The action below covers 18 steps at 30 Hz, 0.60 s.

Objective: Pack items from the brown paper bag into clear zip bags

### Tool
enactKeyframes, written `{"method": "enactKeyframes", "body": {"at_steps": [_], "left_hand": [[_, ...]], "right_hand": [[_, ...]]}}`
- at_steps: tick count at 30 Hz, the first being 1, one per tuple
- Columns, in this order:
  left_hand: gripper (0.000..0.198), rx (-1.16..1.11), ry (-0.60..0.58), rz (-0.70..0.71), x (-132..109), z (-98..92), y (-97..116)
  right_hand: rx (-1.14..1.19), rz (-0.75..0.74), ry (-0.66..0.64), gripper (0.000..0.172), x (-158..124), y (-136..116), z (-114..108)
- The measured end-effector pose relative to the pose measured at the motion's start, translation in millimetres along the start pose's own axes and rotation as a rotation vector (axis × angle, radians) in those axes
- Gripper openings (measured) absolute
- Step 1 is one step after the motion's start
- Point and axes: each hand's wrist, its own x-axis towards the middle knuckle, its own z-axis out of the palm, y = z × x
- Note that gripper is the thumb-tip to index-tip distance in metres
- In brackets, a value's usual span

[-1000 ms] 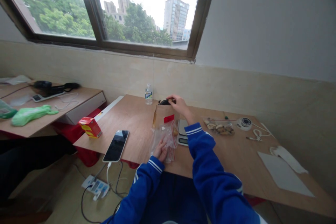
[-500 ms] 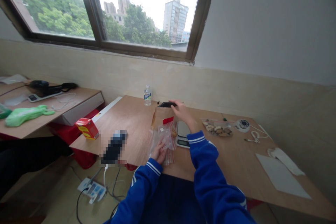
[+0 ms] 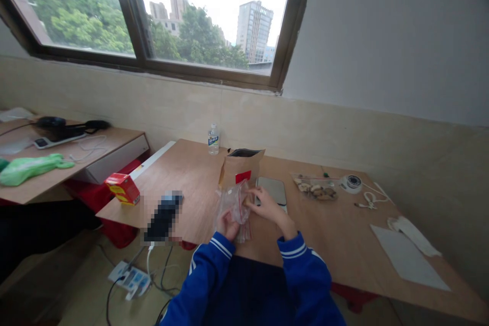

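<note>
My left hand (image 3: 228, 224) is closed around the lower side of a clear plastic zip bag (image 3: 230, 204) with a red seal line. At the bag's right edge is my right hand (image 3: 266, 207), its fingers bent together; what they pinch is not clear. A small tan piece shows by these fingertips, and I cannot tell whether it lies inside the bag. Just behind stands a brown paper pouch (image 3: 233, 165), open at the top, with a red patch on its front. A flat kitchen scale (image 3: 272, 189) lies beside it, partly behind my right hand.
To the right are a clear bag of dried brown slices (image 3: 317, 189), a round white device (image 3: 351, 183) with a cable, and a white sheet (image 3: 408, 257). A bottle (image 3: 213, 140) stands by the wall. Leftward are a blurred phone (image 3: 162, 219) and a red box (image 3: 123, 188).
My right hand has come down from the paper pouch's open top to the right edge of the zip bag. My left hand has kept its hold on the bag.
</note>
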Motion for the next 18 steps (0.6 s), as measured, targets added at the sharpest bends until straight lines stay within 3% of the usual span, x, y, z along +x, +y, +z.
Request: {"method": "enactKeyframes", "body": {"at_steps": [3, 9, 11, 14, 18], "left_hand": [[0.032, -0.009, -0.012, -0.002, 1.3, -4.4, -0.5], [0.032, -0.006, -0.067, -0.008, 7.0, -14.4, -4.6], [0.032, -0.015, -0.084, -0.016, 8.7, -17.5, -5.3], [0.034, -0.002, -0.105, -0.061, 9.7, -21.1, -4.8], [0.037, -0.008, -0.127, -0.087, 8.4, -23.2, -4.0]], "right_hand": [[0.036, 0.041, -0.067, 0.035, -1.4, 2.1, 15.4], [0.098, 0.024, -0.112, 0.019, -7.5, 2.3, 23.6], [0.110, -0.017, -0.094, 0.012, -3.1, -2.6, 12.6], [0.142, -0.072, -0.043, 0.008, 23.1, -19.4, -21.8], [0.123, -0.143, 0.251, 0.015, 84.9, -51.2, -77.3]]}}
